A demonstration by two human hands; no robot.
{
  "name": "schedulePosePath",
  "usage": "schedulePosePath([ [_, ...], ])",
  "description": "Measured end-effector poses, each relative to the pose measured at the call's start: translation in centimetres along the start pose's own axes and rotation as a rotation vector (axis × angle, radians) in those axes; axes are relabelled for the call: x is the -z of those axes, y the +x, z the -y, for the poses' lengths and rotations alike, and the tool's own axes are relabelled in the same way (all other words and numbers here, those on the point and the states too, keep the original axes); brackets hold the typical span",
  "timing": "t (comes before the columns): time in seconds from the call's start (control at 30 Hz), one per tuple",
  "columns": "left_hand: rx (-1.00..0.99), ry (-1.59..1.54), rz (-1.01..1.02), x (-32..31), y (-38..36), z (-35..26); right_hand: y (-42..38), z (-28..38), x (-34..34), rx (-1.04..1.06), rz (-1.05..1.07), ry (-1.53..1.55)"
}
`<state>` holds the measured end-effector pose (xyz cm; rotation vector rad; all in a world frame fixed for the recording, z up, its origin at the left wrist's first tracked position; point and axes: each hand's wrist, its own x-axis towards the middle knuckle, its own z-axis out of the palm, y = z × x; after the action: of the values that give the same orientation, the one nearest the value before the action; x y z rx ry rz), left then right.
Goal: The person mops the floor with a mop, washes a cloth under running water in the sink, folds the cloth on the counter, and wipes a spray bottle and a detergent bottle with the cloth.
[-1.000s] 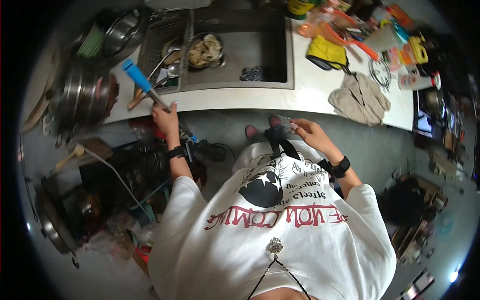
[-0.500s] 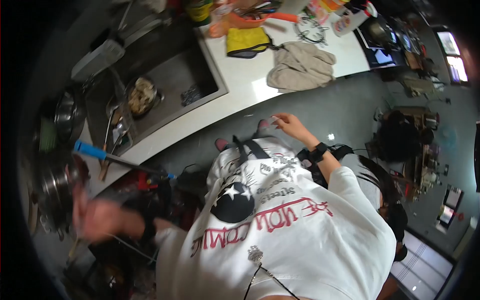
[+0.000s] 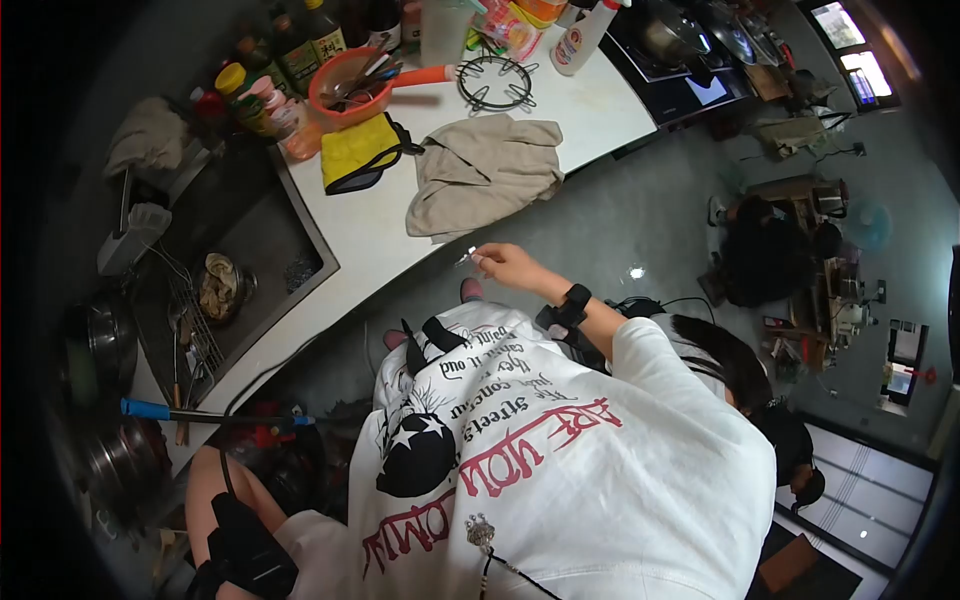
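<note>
My right hand [image 3: 505, 268] is over the floor just off the counter's front edge, a black band on its wrist. Its fingertips pinch a small, shiny, whitish piece [image 3: 467, 257], too small to name. Beyond it, a crumpled beige cloth [image 3: 490, 175] lies on the white counter [image 3: 600, 100], beside a folded yellow cloth [image 3: 358, 152] with dark trim. My left arm [image 3: 225, 480] is bent back toward me at the lower left, with a black device strapped on it. The left hand itself falls outside the picture.
A grey sink [image 3: 318, 255] holds a metal bowl of pale food [image 3: 218, 285]. On the counter are an orange strainer [image 3: 350, 90] of utensils, a wire ring stand [image 3: 495, 82] and a spray bottle [image 3: 585, 38]. A blue-handled pole [image 3: 215, 413] leans at left. Another person [image 3: 700, 360] is at right.
My left hand, blurred near the pots before, has drawn back out of the picture as its arm bends. The view has swung right, showing more of the counter. My right hand keeps its pinch.
</note>
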<state>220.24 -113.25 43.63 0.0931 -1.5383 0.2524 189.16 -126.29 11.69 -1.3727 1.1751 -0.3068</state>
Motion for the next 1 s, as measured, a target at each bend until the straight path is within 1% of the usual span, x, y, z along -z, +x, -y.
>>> schedulePosePath([
  [0.07, 0.012, -0.001, 0.018, -1.9, 0.2, 0.5, -0.1, -1.5, 1.8, -0.084, -0.042, 0.035],
  [0.2, 0.042, 0.024, 0.057, -5.4, 0.4, 1.2, 0.0, -4.0, 5.1, -0.106, -0.053, 0.075],
  [0.3, 0.051, 0.039, 0.078, -7.4, 1.0, 1.4, 0.4, -4.8, 7.3, -0.108, -0.053, 0.045],
  [0.37, 0.061, 0.052, 0.077, -8.3, 1.0, 1.4, 1.1, -5.5, 8.5, -0.060, -0.074, 0.043],
  [0.4, 0.069, 0.063, 0.081, -8.8, 1.0, 1.4, 1.4, -5.4, 9.1, -0.060, -0.059, 0.040],
  [0.5, 0.069, 0.094, 0.098, -9.8, 1.8, 1.0, 2.8, -4.8, 10.4, 0.023, -0.050, -0.019],
  [0.57, 0.066, 0.117, 0.118, -10.2, 2.4, 0.8, 4.1, -4.4, 10.8, 0.114, -0.166, 0.026],
  [0.63, 0.060, 0.135, 0.129, -10.6, 2.8, 0.5, 5.3, -3.6, 11.2, 0.139, -0.146, 0.057],
  [0.7, 0.059, 0.147, 0.122, -10.6, 3.1, 0.5, 6.0, -2.8, 11.8, 0.177, -0.181, -0.002],
  [0.73, 0.051, 0.156, 0.108, -10.8, 3.0, 0.3, 6.5, -2.6, 11.6, 0.218, -0.213, 0.031],
  [0.77, 0.049, 0.165, 0.100, -10.9, 3.1, 0.3, 6.7, -2.5, 11.9, 0.224, -0.207, 0.021],
  [0.83, 0.039, 0.174, 0.105, -10.5, 3.5, -0.1, 7.9, -1.6, 11.4, 0.228, -0.245, 0.094],
  [0.87, 0.030, 0.184, 0.109, -10.3, 3.7, -0.3, 8.9, -2.0, 11.3, 0.257, -0.349, -0.059],
  [0.9, 0.020, 0.190, 0.116, -10.1, 3.9, -0.5, 9.5, -1.2, 11.0, 0.276, -0.333, -0.055],
  [0.97, 0.012, 0.206, 0.104, -9.6, 4.1, -0.6, 9.5, -0.1, 10.6, 0.392, -0.728, -0.490],
  [1.0, 0.006, 0.211, 0.097, -9.2, 4.1, -0.8, 9.2, 1.4, 9.9, 0.288, -0.793, -0.518],
])
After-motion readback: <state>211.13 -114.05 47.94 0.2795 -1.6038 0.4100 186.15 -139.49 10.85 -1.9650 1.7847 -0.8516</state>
